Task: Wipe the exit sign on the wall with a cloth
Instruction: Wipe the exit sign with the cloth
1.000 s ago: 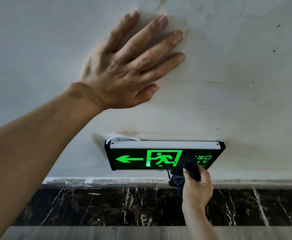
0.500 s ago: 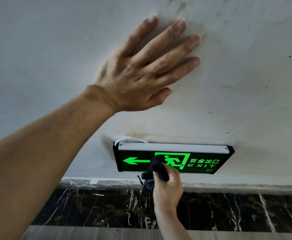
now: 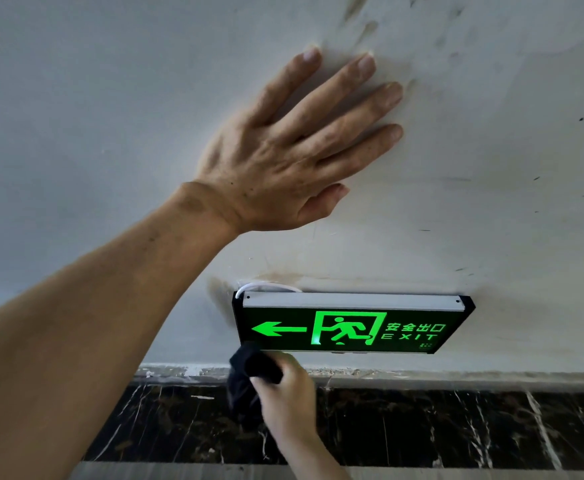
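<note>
A black exit sign [image 3: 352,327] with a lit green arrow, running figure and EXIT lettering is mounted low on the white wall [image 3: 491,168]. A white bar runs along its top. My right hand [image 3: 288,400] is closed around a dark cloth [image 3: 249,372], whose top touches the sign's lower left corner. Part of the cloth hangs down below my fist. My left hand [image 3: 290,150] lies flat on the wall above the sign, fingers spread, holding nothing.
A white cable [image 3: 266,285] loops out of the wall at the sign's top left corner. Below the sign runs a dark marble skirting [image 3: 456,424] with white veins, then a pale floor strip [image 3: 422,474]. The wall carries stains and scuff marks.
My right hand has carried the cloth leftwards along the sign, from its right end to its lower left corner, uncovering the whole face. My left hand stays pressed on the wall.
</note>
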`<state>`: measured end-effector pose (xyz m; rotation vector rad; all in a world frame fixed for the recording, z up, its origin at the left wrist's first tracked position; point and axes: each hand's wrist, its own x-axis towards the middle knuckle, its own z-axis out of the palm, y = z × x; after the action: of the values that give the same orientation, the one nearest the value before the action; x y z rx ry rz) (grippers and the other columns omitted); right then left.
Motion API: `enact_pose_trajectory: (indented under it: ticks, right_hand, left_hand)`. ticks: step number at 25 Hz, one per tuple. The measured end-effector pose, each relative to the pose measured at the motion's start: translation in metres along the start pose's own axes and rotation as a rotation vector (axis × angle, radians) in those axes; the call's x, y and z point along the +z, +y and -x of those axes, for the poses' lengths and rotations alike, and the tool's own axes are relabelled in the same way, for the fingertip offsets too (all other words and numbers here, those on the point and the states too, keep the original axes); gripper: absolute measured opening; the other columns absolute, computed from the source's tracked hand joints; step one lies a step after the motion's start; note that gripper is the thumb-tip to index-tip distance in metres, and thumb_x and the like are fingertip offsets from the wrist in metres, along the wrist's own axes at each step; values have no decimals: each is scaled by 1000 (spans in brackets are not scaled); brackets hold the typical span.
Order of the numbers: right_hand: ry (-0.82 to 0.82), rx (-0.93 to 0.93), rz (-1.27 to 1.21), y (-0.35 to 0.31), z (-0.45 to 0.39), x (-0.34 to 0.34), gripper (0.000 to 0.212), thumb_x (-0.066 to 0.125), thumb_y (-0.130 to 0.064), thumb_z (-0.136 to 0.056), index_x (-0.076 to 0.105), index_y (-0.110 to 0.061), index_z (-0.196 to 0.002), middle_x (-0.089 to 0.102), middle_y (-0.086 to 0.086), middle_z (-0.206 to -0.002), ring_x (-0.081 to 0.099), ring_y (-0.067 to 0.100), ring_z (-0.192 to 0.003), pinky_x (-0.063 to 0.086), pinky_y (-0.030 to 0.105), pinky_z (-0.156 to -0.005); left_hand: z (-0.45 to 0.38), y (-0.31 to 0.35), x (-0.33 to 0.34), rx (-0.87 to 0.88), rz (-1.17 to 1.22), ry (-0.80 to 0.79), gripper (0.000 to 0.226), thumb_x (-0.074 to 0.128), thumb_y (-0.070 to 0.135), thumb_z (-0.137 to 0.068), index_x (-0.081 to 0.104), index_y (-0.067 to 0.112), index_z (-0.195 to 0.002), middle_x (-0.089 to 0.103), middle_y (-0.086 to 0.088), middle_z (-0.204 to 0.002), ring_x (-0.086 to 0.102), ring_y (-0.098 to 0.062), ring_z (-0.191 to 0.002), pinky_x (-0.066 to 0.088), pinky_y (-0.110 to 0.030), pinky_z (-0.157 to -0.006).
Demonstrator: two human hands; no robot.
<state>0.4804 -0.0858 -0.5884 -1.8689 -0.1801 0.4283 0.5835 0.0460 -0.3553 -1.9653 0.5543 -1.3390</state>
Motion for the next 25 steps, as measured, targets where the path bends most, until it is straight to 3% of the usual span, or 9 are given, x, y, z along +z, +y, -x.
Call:
enact_pose_trajectory:
  ticks: [2, 4, 6, 8, 14, 18, 21, 25]
  right_hand:
    - [201, 168, -147, 27, 4, -40, 23, 75, -12, -74, 68, -33, -77, 72, -9, -79, 67, 2, -77, 53, 20, -72]
    - [473, 316, -225, 54, 2, -87, 24, 75, -8, -75, 65, -29, -82, 70, -1, -85, 66, 24, -85, 54, 39, -80]
    - [707, 365, -257, 67, -5, -128, 31, 75, -5, -75, 58, -29, -83, 66, 1, -90, 63, 28, -89, 51, 45, -85]
    - [825, 355, -258, 69, -15, -155, 36, 74, -7, -76, 55, -34, -91, 62, 0, -95, 60, 27, -93, 50, 49, -89]
    - [808, 295, -230, 67, -39, -157, 28, 70, -10, -80, 63, -29, -99, 64, 2, -107, 60, 26, -100, 51, 47, -91]
    - [698, 264, -230, 63, -35, -122, 30, 72, -7, -79, 63, -32, -94, 63, -11, -87, 59, 7, -76, 49, 27, -71]
    - [604, 250, -213, 57, -30, -86, 31, 72, -8, -79, 62, -35, -90, 61, -16, -81, 55, -5, -72, 44, 15, -55]
    - [541, 249, -197, 47, -26, -47, 26, 74, -10, -79, 71, -25, -100, 68, -5, -86, 62, 6, -73, 45, 16, -58]
  left_hand:
    - [1, -1, 1, -3, -12, 2, 67, 50, 39, -94, 38, 17, -156, 34, -9, -157, 36, -38, -143, 22, -56, -118]
    - [1, 0, 2, -4, -19, 5, 66, 49, 39, -95, 38, 17, -156, 34, -9, -157, 37, -38, -143, 23, -56, -117]
    - [1, 0, 2, -1, -21, 14, 65, 50, 39, -95, 39, 16, -156, 35, -9, -157, 38, -38, -142, 25, -57, -116]
    - [1, 0, 2, -3, -20, 16, 65, 51, 39, -96, 39, 16, -155, 36, -9, -157, 38, -39, -142, 24, -57, -117]
    - [1, -1, 1, 1, -17, 8, 64, 52, 39, -96, 40, 15, -154, 35, -11, -156, 37, -40, -141, 25, -59, -115]
    - [0, -2, 1, 0, -22, 16, 63, 52, 39, -95, 42, 15, -153, 37, -11, -155, 38, -40, -140, 26, -60, -113]
    - [0, -1, 1, -1, -19, 22, 63, 50, 39, -95, 42, 15, -153, 38, -11, -154, 39, -40, -139, 27, -60, -113]
    - [0, 0, 1, -6, -6, 14, 65, 51, 40, -94, 41, 16, -153, 36, -10, -155, 38, -39, -140, 26, -59, -114]
